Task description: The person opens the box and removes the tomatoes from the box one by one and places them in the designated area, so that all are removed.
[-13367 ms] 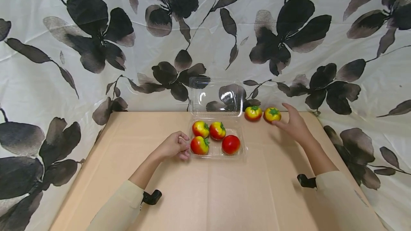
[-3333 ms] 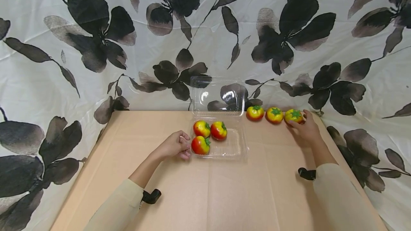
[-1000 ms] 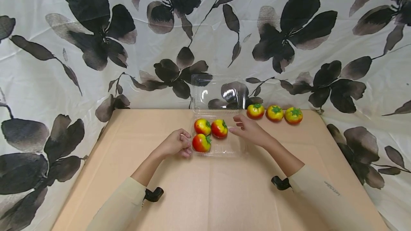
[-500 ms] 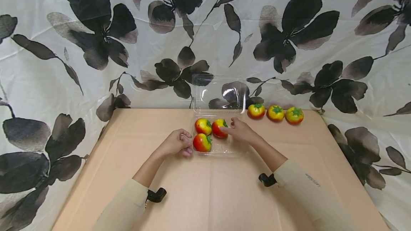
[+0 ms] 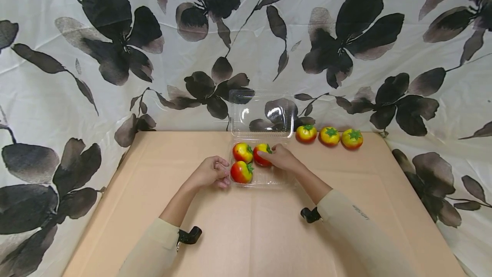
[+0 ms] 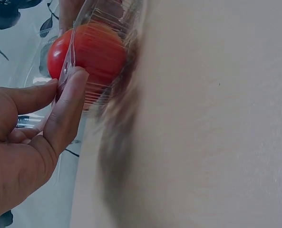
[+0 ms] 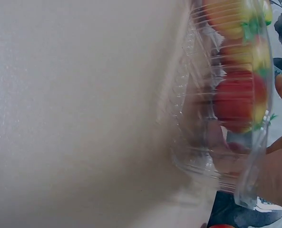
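Nearest: table (image 5: 250, 234), tan, w/ person's two sleeved forearms over it.

Left hand (image 5: 209, 173) pinches near-left rim of clear clamshell tray (image 5: 282, 179); thumb & forefinger clamp the plastic edge per left wrist view (image 6: 67, 90). Judged a steadying hold.

Right hand (image 5: 282, 158) is inside the tray, fingers curled round the back-right tomato (image 5: 262, 155). Grasp looks closed on it; whether it's lifted off the tray floor can't be told.

Tray contents: 3 tomatoes. Front-left tomato (image 5: 241, 172) lies just beside left-hand fingers, back-left tomato (image 5: 243, 152) touches its neighbour, and the grasped one sits at back-right. Right half of tray bare. Lid (image 5: 263, 112) hinged open, upright against the floral backdrop cloth (image 5: 115, 46).

Far edge: row of 3 tomatoes (image 5: 330, 136) on table, right of lid, close together, well apart from both hands.

Progress, as judged: half out, half in; 3 stand outside, 3 remain in the tray, one of them in hand.
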Demonstrator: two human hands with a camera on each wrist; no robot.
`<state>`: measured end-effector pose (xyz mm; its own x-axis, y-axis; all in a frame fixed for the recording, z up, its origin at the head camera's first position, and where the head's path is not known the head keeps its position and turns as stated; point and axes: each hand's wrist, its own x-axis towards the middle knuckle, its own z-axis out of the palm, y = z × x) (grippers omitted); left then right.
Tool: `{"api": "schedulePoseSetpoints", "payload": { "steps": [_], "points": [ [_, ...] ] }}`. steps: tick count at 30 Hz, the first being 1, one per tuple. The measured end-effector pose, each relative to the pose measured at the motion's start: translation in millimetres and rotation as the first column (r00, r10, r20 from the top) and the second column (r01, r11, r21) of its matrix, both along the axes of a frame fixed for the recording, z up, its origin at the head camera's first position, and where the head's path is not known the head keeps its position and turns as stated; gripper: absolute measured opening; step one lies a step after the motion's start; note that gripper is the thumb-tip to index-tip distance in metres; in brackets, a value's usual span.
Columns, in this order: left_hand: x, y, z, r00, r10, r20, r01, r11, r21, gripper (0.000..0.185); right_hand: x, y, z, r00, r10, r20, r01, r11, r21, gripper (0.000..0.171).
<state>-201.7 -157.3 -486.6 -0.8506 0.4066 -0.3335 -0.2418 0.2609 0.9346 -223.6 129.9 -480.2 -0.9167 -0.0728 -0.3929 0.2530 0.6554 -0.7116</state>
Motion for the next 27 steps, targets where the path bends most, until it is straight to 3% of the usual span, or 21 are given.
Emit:
{"api": "schedulePoseSetpoints", "payload": {
  "steps": [12,27],
  "points": [
    [1.3,-1.0,-1.1,1.0,0.014,-0.004,-0.014,1.0,0.011,0.03,-1.9,-5.7,-4.8,1.0,-0.01,-0.029,0.011,1.0,0.018,0.063],
    [0.8,-0.8,-1.8,1.0,0.016,0.008,-0.017,1.0,0.024,0.028,-1.9,-0.6,2.2,1.0,0.004,-0.011,-0.004,0.999,0.042,0.068]
  ]
}}
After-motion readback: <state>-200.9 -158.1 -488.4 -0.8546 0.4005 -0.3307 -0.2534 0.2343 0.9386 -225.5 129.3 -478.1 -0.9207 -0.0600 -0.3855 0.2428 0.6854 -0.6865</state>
